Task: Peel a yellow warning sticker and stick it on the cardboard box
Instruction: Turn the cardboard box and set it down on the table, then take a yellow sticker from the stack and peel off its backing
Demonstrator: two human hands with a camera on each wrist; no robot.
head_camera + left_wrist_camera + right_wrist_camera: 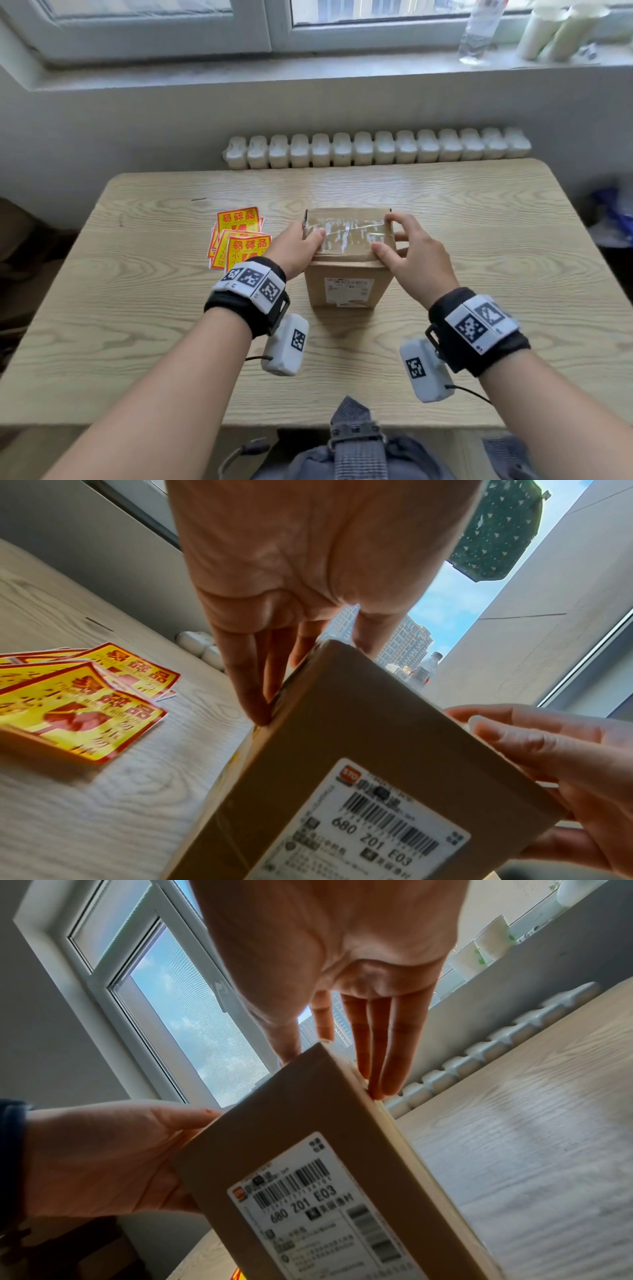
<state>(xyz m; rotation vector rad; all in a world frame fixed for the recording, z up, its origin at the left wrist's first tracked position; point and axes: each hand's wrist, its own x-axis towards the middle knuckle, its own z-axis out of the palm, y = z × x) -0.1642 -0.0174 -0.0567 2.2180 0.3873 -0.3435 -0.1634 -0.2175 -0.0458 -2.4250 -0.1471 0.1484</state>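
Note:
A brown cardboard box (346, 267) stands in the middle of the table, clear tape across its top and a white shipping label on its near face. My left hand (301, 240) is at its left side, thumb on the taped top, straight fingers (253, 685) flat against the side. My right hand (394, 236) is at the right side, thumb and forefinger on the top, the other fingers (377, 1064) straight down the side. A loose pile of yellow-and-red warning stickers (239, 236) lies left of the box, untouched. Neither hand holds a sticker.
The wooden table (171, 325) has bare surface in front of and to the right of the box. A white radiator (376, 149) runs behind the far edge. A water bottle (479, 31) and paper cups (555, 31) stand on the windowsill.

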